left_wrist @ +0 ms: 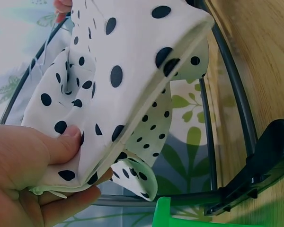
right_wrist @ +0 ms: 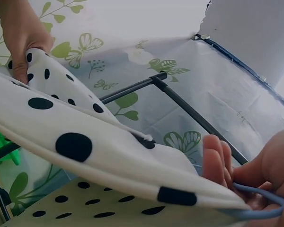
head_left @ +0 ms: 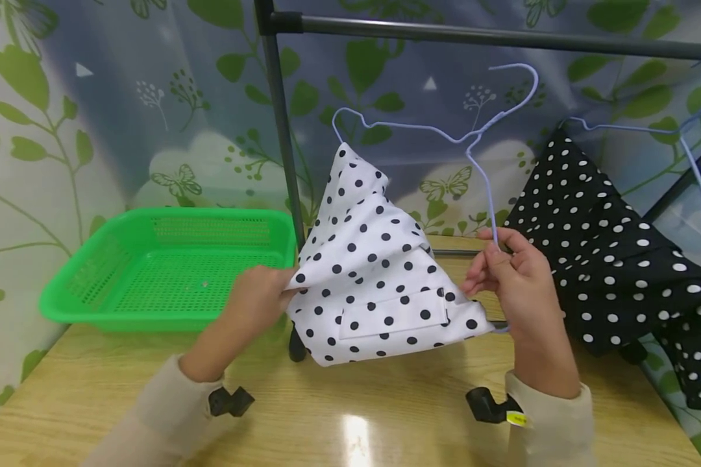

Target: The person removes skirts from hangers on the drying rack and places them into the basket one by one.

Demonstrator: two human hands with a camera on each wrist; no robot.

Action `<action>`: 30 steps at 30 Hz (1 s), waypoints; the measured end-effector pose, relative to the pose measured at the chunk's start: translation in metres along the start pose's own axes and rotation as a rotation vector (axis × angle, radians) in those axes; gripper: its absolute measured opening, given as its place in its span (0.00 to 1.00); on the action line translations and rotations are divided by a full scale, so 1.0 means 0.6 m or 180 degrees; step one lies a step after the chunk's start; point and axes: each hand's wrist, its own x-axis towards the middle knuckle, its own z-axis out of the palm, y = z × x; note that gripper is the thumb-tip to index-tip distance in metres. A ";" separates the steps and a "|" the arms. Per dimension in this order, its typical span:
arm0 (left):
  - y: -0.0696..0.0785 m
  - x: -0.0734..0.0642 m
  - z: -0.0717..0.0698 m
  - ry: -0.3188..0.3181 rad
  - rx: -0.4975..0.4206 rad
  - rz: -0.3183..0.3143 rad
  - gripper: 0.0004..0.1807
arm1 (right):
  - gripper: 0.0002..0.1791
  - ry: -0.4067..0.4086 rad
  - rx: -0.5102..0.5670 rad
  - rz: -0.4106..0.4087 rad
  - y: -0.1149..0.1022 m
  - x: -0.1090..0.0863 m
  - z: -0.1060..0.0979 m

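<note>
A white garment with black dots (head_left: pixel 374 259) hangs tilted on a pale blue wire hanger (head_left: pixel 492 122). One hanger end sits in the garment's upper left corner; the hook points up, off the rail. My left hand (head_left: pixel 259 295) pinches the garment's left edge, thumb on top in the left wrist view. With my right hand (head_left: pixel 522 279) I pinch the hanger's right arm between thumb and fingers. That arm's bent end (right_wrist: pixel 262 213) reaches the garment's lower right corner. A flat pocket-like patch (head_left: pixel 394 318) shows near the lower edge.
A dark metal rack with a top rail (head_left: pixel 444 35) stands behind. At right, a black garment with white dots (head_left: pixel 613 259) hangs on another blue hanger (head_left: pixel 692 152). A green plastic basket (head_left: pixel 181 324) sits left on the wooden table (head_left: pixel 304 415). Leaf-patterned cloth covers the back.
</note>
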 end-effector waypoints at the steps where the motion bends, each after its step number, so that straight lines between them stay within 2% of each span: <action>1: 0.000 0.000 -0.001 0.0016 0.0007 0.0009 0.04 | 0.10 0.0053 0.0022 -0.0036 0.000 0.000 0.002; 3: 0.000 0.000 -0.003 0.0025 0.0006 0.0029 0.05 | 0.12 0.0143 0.0018 -0.0115 0.001 0.000 0.005; 6: -0.001 -0.001 -0.004 0.0025 0.0004 0.0062 0.05 | 0.09 0.0253 -0.0006 -0.0172 0.000 -0.002 0.009; 11: -0.002 -0.001 -0.002 0.0007 0.0018 0.0095 0.05 | 0.13 0.0395 -0.0017 -0.0066 -0.002 -0.003 0.013; 18: 0.000 0.000 0.003 0.0018 0.0018 0.0107 0.06 | 0.13 0.0682 0.0311 0.0081 -0.002 0.000 0.014; 24: 0.009 -0.004 0.007 -0.0087 0.0017 0.0264 0.09 | 0.12 0.0869 0.0481 0.0125 0.003 0.006 0.014; 30: 0.023 -0.015 0.016 -0.0012 -0.0055 0.0449 0.08 | 0.12 0.1002 0.0493 0.0165 0.009 0.010 0.011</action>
